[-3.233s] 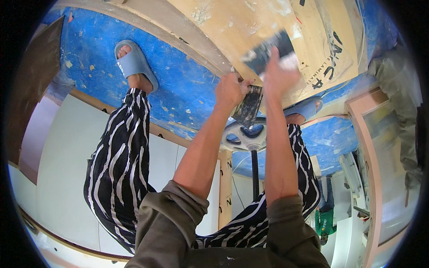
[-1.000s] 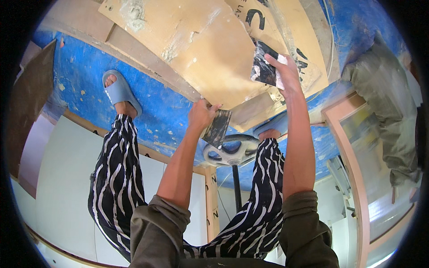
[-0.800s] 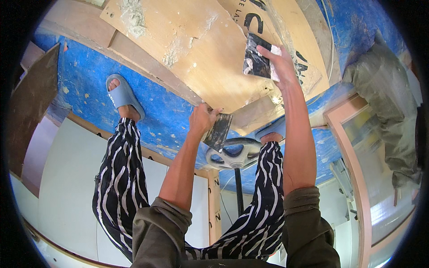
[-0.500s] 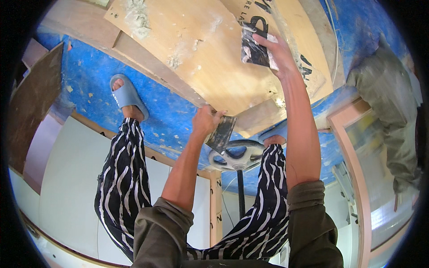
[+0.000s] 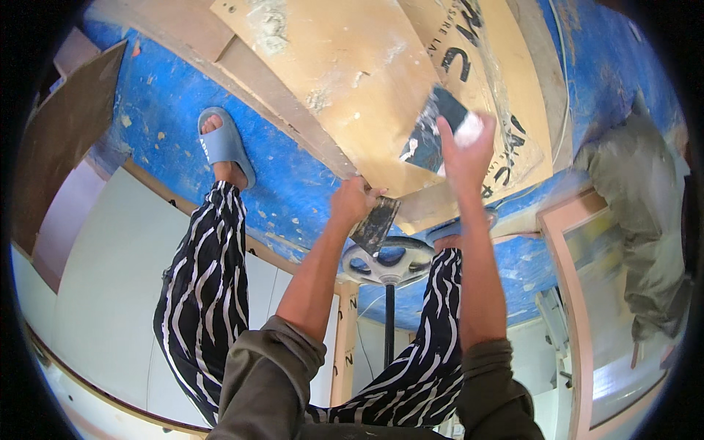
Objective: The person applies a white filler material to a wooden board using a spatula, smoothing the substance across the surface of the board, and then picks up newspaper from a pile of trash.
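My left hand (image 5: 352,202) is closed at the near edge of a wooden board (image 5: 381,110). From its fingers a dark, stained flat scraper (image 5: 378,222) hangs tilted down. My right hand (image 5: 469,154) grips a wide putty knife (image 5: 431,132) over the board's right part. Its blade is dark with white smears, and its whitish handle end shows by my fingers. Whether the blade touches the board I cannot tell. Pale dried patches of plaster or putty (image 5: 269,28) stick to the board's far left part.
Below lies a blue floor covering (image 5: 286,183) with pale flecks. A stool with a round, spoked grey foot (image 5: 389,265) stands between my legs. White panels (image 5: 110,293) are at the left, beside a brown board (image 5: 70,139). A framed glass panel (image 5: 623,293) and grey-green cloth (image 5: 623,169) are at the right.
My right hand has drawn the putty knife nearer and turned it, so its blade now slants. My left hand has shifted slightly right in the picture, as the whole view has moved a little.
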`<move>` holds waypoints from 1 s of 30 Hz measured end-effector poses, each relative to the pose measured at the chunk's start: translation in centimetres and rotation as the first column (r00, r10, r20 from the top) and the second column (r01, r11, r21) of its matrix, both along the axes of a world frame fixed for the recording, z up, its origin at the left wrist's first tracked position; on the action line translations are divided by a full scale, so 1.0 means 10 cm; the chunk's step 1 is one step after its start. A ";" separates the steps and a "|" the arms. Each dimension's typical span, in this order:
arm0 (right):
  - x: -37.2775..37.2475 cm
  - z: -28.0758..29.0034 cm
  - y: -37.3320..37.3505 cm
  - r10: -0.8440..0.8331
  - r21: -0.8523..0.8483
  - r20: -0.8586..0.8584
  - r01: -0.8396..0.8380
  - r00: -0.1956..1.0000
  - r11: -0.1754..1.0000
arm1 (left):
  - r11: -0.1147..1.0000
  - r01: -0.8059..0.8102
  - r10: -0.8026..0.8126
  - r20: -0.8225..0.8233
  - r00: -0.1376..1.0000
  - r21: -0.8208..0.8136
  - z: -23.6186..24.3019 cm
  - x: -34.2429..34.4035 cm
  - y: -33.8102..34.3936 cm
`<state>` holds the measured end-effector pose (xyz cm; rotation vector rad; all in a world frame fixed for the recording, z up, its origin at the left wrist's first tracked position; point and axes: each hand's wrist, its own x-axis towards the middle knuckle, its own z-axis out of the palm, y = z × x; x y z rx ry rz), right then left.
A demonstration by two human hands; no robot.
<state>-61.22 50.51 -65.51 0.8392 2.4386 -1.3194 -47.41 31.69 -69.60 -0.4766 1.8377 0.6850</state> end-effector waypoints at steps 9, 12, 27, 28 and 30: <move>-0.78 -0.32 -1.15 -0.127 -0.042 -0.275 0.120 0.953 0.992 | 1.000 -0.024 0.023 0.130 0.991 0.013 0.08 -0.21 0.04; -0.45 -0.31 -0.98 -0.109 0.084 -0.270 0.136 0.957 0.987 | 0.999 -0.034 0.035 0.148 0.988 -0.008 0.12 -0.20 0.02; 0.28 0.07 -0.59 -0.502 -0.347 0.110 0.506 0.858 0.789 | 0.996 -0.089 0.087 0.073 0.993 0.029 0.03 -0.04 0.02; 0.39 0.09 -0.61 -0.530 -0.459 0.279 0.596 0.801 0.659 | 0.996 -0.085 0.082 0.072 0.994 0.033 0.02 -0.06 0.03; 0.62 0.03 -0.74 -0.630 -0.504 0.411 0.740 0.658 0.444 | 0.997 -0.062 0.060 0.049 0.997 0.035 0.05 -0.10 0.03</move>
